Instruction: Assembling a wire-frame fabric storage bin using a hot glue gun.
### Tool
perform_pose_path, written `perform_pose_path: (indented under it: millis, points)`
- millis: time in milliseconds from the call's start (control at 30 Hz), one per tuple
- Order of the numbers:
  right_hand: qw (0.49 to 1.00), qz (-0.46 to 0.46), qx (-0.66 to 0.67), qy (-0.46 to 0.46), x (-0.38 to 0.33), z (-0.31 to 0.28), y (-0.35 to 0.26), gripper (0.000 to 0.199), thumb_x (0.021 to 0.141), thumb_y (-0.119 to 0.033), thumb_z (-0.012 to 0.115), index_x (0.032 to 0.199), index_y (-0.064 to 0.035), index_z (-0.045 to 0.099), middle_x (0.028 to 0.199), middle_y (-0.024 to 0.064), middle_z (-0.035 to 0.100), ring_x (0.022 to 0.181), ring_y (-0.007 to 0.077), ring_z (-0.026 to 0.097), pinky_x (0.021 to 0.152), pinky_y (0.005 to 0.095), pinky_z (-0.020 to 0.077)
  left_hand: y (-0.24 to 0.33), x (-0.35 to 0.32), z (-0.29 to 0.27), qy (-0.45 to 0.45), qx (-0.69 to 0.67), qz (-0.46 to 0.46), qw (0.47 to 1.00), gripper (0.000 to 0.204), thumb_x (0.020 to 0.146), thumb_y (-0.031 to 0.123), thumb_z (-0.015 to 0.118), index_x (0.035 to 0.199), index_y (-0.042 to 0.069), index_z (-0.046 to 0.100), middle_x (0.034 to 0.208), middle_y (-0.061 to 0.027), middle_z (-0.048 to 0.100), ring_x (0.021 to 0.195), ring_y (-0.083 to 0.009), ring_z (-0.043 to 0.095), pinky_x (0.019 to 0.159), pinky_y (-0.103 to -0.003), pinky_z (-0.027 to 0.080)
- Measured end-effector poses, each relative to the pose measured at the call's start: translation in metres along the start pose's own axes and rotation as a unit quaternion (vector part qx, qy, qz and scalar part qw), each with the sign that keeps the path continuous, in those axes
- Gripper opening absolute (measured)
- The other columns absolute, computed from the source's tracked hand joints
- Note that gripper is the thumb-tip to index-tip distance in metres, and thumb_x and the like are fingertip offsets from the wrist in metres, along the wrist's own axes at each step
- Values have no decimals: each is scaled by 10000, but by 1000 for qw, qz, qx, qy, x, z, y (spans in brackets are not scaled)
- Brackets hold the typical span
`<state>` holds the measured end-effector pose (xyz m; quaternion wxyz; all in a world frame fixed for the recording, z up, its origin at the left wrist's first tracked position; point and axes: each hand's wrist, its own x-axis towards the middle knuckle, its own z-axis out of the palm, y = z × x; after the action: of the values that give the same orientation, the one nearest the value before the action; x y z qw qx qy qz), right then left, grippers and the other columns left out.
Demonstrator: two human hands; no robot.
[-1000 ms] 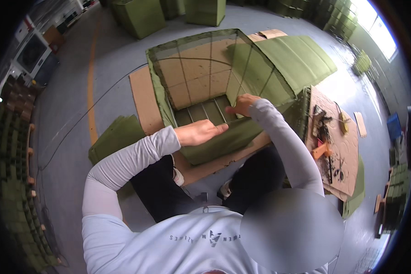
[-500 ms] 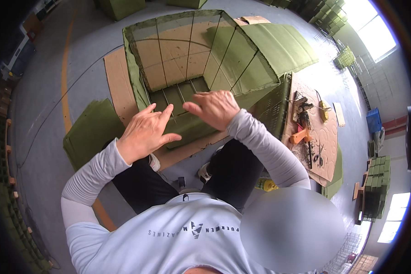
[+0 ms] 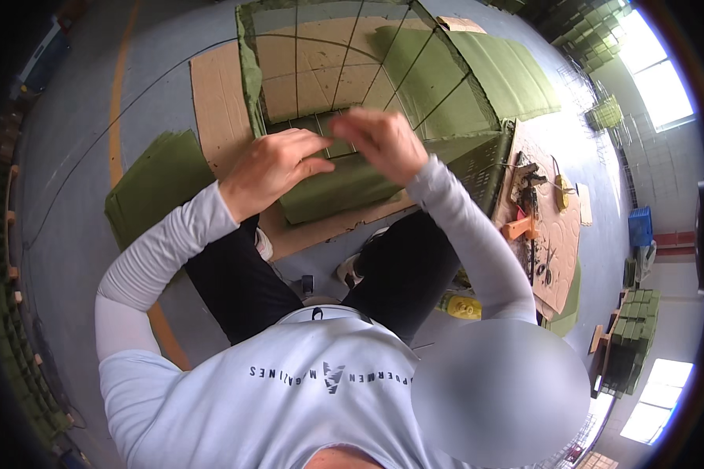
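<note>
The green fabric box (image 3: 336, 187) stands on brown cardboard (image 3: 215, 102) on the floor before the person's legs, its dark wire grid showing and its upper rim bound in green. Inside, thin metal rods cross the green bottom. The left hand (image 3: 272, 168), loosely bent with thumb apart, hangs over its near edge; the right hand (image 3: 383, 144) is blurred, so whether it grips anything I cannot tell. Beside the box, a perforated crate (image 3: 477, 173) bears one orange-handled tool (image 3: 519, 228) and one pair of scissors (image 3: 547, 271); one blue bin (image 3: 640, 227) sits farther right.
</note>
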<state>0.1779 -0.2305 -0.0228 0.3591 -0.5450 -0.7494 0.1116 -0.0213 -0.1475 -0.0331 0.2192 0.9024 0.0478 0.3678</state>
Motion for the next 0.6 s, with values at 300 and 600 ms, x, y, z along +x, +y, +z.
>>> perform_pose_path:
  millis: [300,600]
  points:
    - [992,-64,-99,-42,-16,14,-9,133,866,-189,642,889,-61,616,723,96,624,708,311,617,635,410,486,19,-11,-12,-139,78,-139,977,190,872,154,656,1002,15,671,789,-168,666,730,-339,654,644,-379,508]
    - [997,-40,-55,-41,-15,10,-13,157,887,-239,624,907,-85,645,731,89,653,704,301,636,618,403,494,18,-12,-10,-63,27,-90,994,143,859,101,655,913,-31,661,806,-168,658,726,-337,646,642,-378,505]
